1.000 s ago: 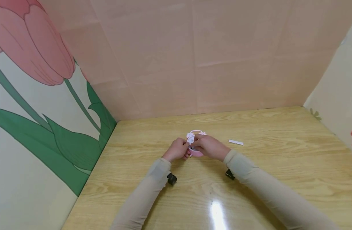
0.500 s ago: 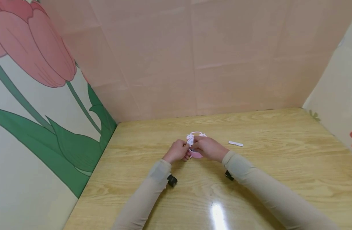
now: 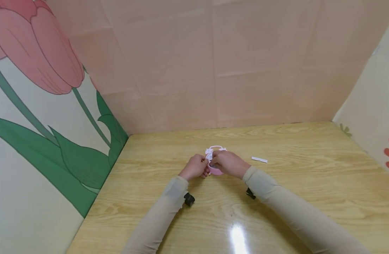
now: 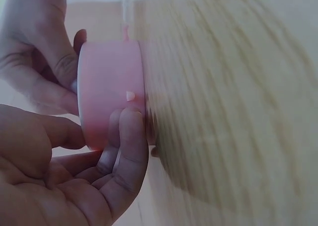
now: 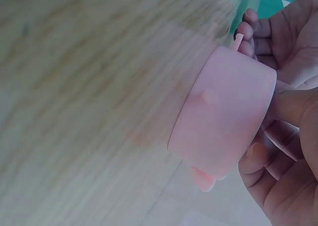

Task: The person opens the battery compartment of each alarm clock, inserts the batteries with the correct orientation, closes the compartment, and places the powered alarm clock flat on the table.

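A pink twin-bell alarm clock [image 3: 216,171] lies flat on the table, its handle and bells pointing away from me. My left hand [image 3: 195,165] grips its left side; in the left wrist view the fingers wrap the pink rim [image 4: 109,77] and the thumb is at the upper edge. Over the clock's upward side is my right hand [image 3: 231,163], fingers bent and fingertips down at its whitish surface. The right wrist view shows the clock's pink side wall [image 5: 223,107] with the right thumb and fingers at its upper edge. Whether the right fingers pinch something small, I cannot tell.
A small white strip [image 3: 259,159] lies on the wooden table [image 3: 150,155] to the right of the clock. A pinkish wall covering [image 3: 175,70] rises behind the table, with a tulip-painted panel [image 3: 64,155] on the left. Black wrist cameras hang under both sleeves.
The right hand has shifted slightly left over the clock, its fingertips still on the upward side. The left hand keeps its grip, and the clock and white strip stay put.
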`<state>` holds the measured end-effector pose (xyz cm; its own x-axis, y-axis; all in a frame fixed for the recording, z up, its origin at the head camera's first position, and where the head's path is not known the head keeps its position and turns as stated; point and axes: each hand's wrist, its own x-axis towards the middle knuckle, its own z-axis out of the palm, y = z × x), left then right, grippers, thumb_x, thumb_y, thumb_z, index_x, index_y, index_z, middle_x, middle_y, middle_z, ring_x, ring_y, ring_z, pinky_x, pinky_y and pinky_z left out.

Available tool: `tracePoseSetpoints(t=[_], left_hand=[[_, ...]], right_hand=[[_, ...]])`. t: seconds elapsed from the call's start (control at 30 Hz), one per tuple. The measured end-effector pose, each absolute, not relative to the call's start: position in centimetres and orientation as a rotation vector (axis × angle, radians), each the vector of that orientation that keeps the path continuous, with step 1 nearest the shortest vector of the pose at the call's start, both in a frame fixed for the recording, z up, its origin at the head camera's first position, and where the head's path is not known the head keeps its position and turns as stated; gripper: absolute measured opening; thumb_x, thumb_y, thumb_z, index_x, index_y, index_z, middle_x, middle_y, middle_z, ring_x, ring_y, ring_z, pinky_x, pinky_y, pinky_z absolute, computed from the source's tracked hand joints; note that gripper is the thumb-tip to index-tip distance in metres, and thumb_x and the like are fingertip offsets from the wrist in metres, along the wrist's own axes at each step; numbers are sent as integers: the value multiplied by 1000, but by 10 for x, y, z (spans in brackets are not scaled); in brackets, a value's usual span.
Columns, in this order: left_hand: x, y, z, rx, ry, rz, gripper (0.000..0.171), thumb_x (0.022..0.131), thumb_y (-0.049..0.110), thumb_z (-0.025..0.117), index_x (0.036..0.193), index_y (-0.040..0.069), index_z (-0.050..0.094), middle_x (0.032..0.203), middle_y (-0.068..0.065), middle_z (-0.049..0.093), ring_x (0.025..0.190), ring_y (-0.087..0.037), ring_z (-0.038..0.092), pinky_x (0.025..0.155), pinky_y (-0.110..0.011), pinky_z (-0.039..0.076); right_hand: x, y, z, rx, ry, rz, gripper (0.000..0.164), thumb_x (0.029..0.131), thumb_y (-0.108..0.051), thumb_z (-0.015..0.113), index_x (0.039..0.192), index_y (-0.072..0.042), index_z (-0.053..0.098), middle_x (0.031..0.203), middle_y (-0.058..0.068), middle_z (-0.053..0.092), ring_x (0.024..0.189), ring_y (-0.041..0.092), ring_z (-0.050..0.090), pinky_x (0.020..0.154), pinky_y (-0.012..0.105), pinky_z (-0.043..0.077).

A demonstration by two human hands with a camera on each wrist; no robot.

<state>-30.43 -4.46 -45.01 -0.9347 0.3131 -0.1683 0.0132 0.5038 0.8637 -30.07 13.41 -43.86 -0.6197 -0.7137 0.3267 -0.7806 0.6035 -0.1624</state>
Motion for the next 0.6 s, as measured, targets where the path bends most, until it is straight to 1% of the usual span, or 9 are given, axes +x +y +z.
tracePoseSetpoints(t=[0.43,0.6], left_hand=[[-308,-45,-454,267,2441,1425,30,101,8,44,86,-6,67,68,-12,66,50,-15,59,49,-30,58],[-308,-44,-456,267,2422,1442,30,100,8,44,87,-7,66,67,-11,66,49,-14,59,50,-30,58]], right_hand=[[-302,137,-443,1230,-2609,461,8,86,-1,75,90,-8,78,92,4,68,86,19,67,77,33,59],[-301,140,-443,1232,-2582,463,8,85,2,74,85,-6,76,87,3,67,80,16,65,72,30,58]])
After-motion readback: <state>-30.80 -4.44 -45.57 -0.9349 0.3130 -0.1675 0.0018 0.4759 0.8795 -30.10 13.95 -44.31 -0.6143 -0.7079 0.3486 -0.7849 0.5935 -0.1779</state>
